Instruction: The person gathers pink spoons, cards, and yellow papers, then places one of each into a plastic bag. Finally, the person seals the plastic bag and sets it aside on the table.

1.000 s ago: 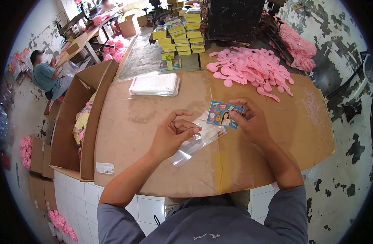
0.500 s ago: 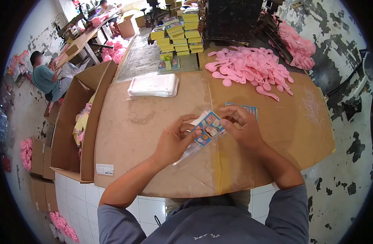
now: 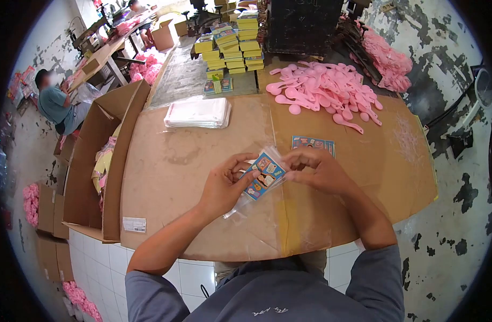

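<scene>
– So, what did the head view give you at that moment?

– I saw both hands meet over the cardboard-covered table, just in front of the person's chest. The left hand had its thumb and fingers pinched together on a clear plastic bag, whose loose end trailed down onto the table. The right hand had its fingertips closed on the upper edge of a printed card.

– And where was the card?

– It sat tilted between the two hands, lifted off the table, with its lower part inside the bag's mouth, as far as I could tell.

– Anything around them?

– A second printed card lay flat just beyond the right hand. Farther back I made out a stack of clear bags, a heap of pink plastic spoons, and piles of yellow boxes. An open cardboard carton stood against the table's left edge, and another person sat well apart at far left.
</scene>
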A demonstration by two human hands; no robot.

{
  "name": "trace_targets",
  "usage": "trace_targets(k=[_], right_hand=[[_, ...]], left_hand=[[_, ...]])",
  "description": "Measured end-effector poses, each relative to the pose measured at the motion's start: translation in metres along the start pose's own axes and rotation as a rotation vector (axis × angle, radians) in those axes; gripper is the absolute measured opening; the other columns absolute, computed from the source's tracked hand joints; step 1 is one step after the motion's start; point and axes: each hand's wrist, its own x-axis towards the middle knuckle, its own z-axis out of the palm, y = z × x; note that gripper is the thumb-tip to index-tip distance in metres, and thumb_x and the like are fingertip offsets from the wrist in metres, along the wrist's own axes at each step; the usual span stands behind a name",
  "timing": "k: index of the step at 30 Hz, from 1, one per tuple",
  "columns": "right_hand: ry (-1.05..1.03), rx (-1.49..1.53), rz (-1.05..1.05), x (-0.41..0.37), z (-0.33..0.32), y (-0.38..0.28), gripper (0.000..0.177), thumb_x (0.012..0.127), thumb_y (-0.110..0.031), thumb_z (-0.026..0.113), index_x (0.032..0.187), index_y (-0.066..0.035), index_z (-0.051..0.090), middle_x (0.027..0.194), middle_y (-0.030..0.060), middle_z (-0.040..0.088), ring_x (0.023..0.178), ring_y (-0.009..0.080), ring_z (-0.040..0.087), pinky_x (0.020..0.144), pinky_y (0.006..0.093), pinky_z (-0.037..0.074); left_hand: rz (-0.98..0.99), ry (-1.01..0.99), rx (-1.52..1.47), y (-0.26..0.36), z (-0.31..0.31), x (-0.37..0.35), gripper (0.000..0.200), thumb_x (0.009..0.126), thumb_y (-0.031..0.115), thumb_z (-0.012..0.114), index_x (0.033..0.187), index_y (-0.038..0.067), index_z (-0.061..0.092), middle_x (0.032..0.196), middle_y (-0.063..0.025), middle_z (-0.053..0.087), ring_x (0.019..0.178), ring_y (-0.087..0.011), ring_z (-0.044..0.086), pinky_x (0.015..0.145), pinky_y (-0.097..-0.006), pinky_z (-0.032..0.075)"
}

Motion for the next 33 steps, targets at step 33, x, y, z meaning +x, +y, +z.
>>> trace_targets(k=[33], right_hand=[[0.519, -0.776, 0.318, -0.082, -0.136, -0.03, 0.017, 0.098, -0.006, 0.058, 0.11, 0.003, 0.067, 0.089, 0.0168, 0.067, 0.069, 0.0266, 0.064, 0.069, 0.0389, 0.052]], left_hand=[[0.006, -0.019, -0.032, 0.006, -0.012, -0.001, 0.043, 0.099, -0.001, 0.064, 0.138, -0.003, 0.048, 0.113, -0.0131, 0.071, 0.092, -0.011, 0.071, 0.075, -0.0236, 0.057]])
